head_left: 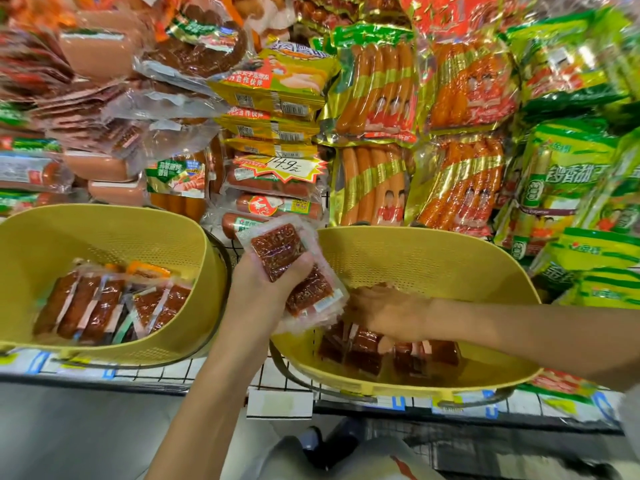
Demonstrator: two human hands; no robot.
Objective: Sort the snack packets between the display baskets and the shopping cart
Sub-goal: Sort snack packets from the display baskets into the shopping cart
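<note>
Two yellow display baskets stand on the shelf edge. The left basket (104,230) holds several clear packets of dark red snack strips (104,306). My left hand (263,289) grips a stack of the same packets (294,268) above the gap between the baskets. My right hand (388,315) reaches down into the right basket (433,258), blurred, resting on the packets (388,355) lying at its bottom. Whether its fingers hold one cannot be told.
Piles of packed sausages fill the shelf behind the baskets, with a price tag (282,166) reading 14.9. Green and yellow bags (571,188) stack at the right. A wire shelf rim (173,374) runs under the baskets; the floor and a white bag (381,459) lie below.
</note>
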